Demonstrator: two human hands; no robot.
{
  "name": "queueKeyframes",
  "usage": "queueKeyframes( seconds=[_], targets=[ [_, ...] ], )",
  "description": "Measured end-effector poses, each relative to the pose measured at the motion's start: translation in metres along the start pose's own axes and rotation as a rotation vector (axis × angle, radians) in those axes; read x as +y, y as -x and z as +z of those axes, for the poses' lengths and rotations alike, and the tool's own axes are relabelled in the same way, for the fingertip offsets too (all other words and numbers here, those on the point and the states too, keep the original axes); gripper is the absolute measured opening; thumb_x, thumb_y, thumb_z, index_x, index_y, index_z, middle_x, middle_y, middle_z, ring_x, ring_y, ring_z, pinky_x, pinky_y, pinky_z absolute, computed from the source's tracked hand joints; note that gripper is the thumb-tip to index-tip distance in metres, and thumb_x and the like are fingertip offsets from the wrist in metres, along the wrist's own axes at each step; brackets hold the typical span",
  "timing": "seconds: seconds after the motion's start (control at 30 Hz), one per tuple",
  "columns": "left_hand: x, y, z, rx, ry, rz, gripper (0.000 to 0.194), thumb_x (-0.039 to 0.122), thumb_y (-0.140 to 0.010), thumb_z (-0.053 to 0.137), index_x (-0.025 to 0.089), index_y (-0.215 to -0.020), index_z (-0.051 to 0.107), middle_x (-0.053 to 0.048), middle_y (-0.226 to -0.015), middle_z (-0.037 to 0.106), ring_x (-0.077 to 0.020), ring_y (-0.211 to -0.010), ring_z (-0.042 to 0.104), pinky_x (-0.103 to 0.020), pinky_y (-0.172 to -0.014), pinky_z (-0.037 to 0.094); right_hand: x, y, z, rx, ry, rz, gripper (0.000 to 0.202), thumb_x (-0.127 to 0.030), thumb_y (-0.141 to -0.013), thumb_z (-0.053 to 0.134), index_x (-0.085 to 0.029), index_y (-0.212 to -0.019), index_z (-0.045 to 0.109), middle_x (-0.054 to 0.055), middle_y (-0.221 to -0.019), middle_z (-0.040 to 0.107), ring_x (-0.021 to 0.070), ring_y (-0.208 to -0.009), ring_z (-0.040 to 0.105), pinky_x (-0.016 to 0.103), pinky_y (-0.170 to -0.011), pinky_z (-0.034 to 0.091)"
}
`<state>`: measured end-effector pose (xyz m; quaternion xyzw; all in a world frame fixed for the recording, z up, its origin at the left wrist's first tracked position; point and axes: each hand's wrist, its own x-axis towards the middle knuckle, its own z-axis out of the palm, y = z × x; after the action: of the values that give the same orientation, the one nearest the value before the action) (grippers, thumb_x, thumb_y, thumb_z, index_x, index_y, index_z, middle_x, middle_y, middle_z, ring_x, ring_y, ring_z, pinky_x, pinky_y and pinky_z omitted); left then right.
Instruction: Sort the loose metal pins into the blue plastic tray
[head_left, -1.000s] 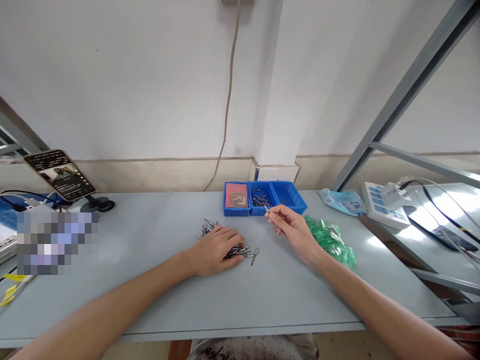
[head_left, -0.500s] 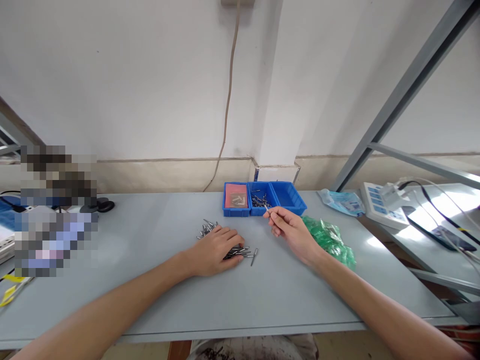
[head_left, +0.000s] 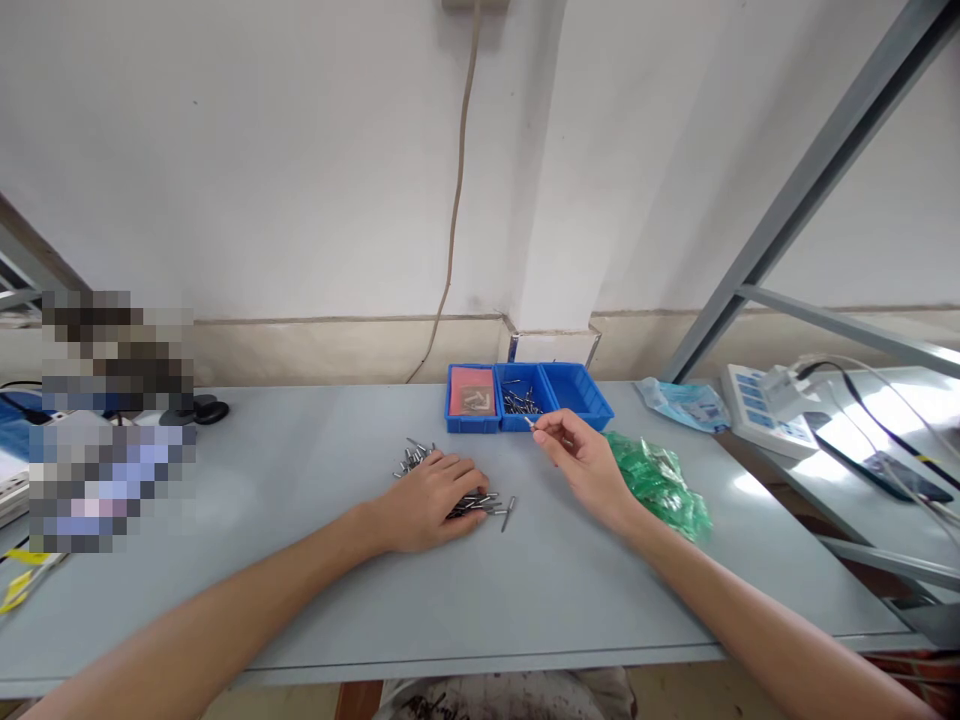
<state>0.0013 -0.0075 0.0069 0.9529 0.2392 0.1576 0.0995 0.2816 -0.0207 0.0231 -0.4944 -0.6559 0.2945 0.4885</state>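
Observation:
My left hand (head_left: 435, 502) rests palm down on the table with thumb and fingers apart, curved about a heap of small metal pins (head_left: 472, 505). More pins (head_left: 411, 457) lie beyond its knuckles, and others are hidden beneath it. One T-shaped piece or pair of crossed pins (head_left: 508, 515) sits just right of the heap. My right hand (head_left: 581, 462) is raised in front of the blue bins, thumb and fingertips pinched on a thin metal pin (head_left: 529, 423). Its tip points toward the middle blue bin (head_left: 517, 425), which has several similar pins inside.
The left blue bin (head_left: 472, 426) holds a pink sheet and a small clear bag. Another blue bin (head_left: 577, 390) stands at right. Crumpled green plastic (head_left: 667, 490) lies beside my right wrist. A blue-white packet (head_left: 686, 403) and a power strip (head_left: 769, 410) are farther right.
My right hand has turned slightly and its fingers have shifted around the pin. My left hand has stayed in place over the heap.

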Motion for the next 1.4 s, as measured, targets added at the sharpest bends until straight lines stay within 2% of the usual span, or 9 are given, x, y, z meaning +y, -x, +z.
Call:
queueKeyframes(
  seconds=[0.13,0.43,0.7,0.87,1.13,1.27,1.4],
  targets=[
    [0.0008,-0.0003,-0.0007,-0.003,0.010,-0.004,0.019,0.038,-0.108,0.055,0.023,-0.119,0.058,-0.005,-0.111,0.067,-0.0235,-0.101,0.063,-0.038,-0.092,0.040,-0.0009,0.0026,0.0014,0.005,0.060,-0.065,0.016,-0.044,-0.101,0.067,-0.028,-0.100,0.067,0.004,-0.091,0.064,0.0231,-0.084,0.059,0.037,-0.076,0.049],
    [0.0013,-0.0009,-0.0010,-0.011,0.012,-0.006,0.018,0.037,-0.107,0.057,0.023,-0.119,0.057,-0.004,-0.111,0.066,-0.0230,-0.101,0.062,-0.038,-0.091,0.039,0.0002,0.0028,0.0009,0.014,0.058,-0.077,0.012,-0.040,-0.098,0.071,-0.028,-0.098,0.068,0.004,-0.093,0.064,0.0232,-0.084,0.059,0.037,-0.075,0.048],
    [-0.0007,0.0003,0.0013,-0.012,0.009,-0.006,0.019,0.037,-0.107,0.058,0.023,-0.119,0.057,-0.004,-0.112,0.066,-0.0231,-0.101,0.061,-0.038,-0.091,0.037,-0.0025,-0.0015,-0.0022,-0.046,-0.133,0.076,0.024,-0.050,-0.097,0.072,-0.025,-0.097,0.069,0.000,-0.082,0.059,0.0175,-0.071,0.050,0.032,-0.065,0.043],
    [-0.0009,-0.0001,0.0010,-0.012,0.015,-0.009,0.018,0.037,-0.107,0.058,0.023,-0.119,0.057,-0.004,-0.112,0.067,-0.0234,-0.101,0.061,-0.038,-0.091,0.037,-0.0019,-0.0020,-0.0039,-0.093,-0.315,0.183,0.032,-0.054,-0.098,0.071,-0.022,-0.099,0.070,0.002,-0.089,0.064,0.0140,-0.069,0.049,0.030,-0.066,0.042],
    [0.0001,-0.0002,0.0013,-0.014,0.010,-0.010,0.018,0.036,-0.107,0.058,0.023,-0.120,0.057,-0.004,-0.112,0.066,-0.0234,-0.101,0.061,-0.037,-0.091,0.037,0.0006,-0.0020,-0.0033,-0.175,-0.494,0.279,0.033,-0.054,-0.100,0.070,-0.021,-0.097,0.070,-0.001,-0.083,0.056,0.0116,-0.066,0.044,0.028,-0.064,0.039],
    [-0.0005,0.0004,0.0014,-0.010,0.009,-0.006,0.018,0.036,-0.107,0.057,0.023,-0.119,0.057,-0.005,-0.112,0.067,-0.0235,-0.100,0.062,-0.037,-0.091,0.038,0.0005,-0.0019,-0.0030,-0.178,-0.487,0.274,0.031,-0.053,-0.100,0.069,-0.022,-0.101,0.069,-0.001,-0.086,0.057,0.0119,-0.066,0.045,0.029,-0.066,0.040],
    [-0.0019,0.0007,0.0024,-0.005,0.005,0.002,0.019,0.037,-0.108,0.056,0.023,-0.120,0.057,-0.005,-0.112,0.067,-0.0237,-0.100,0.062,-0.038,-0.091,0.039,-0.0017,-0.0020,-0.0028,-0.134,-0.348,0.231,0.031,-0.053,-0.098,0.072,-0.023,-0.102,0.067,-0.001,-0.087,0.057,0.0127,-0.067,0.047,0.029,-0.066,0.039]
  ],
)
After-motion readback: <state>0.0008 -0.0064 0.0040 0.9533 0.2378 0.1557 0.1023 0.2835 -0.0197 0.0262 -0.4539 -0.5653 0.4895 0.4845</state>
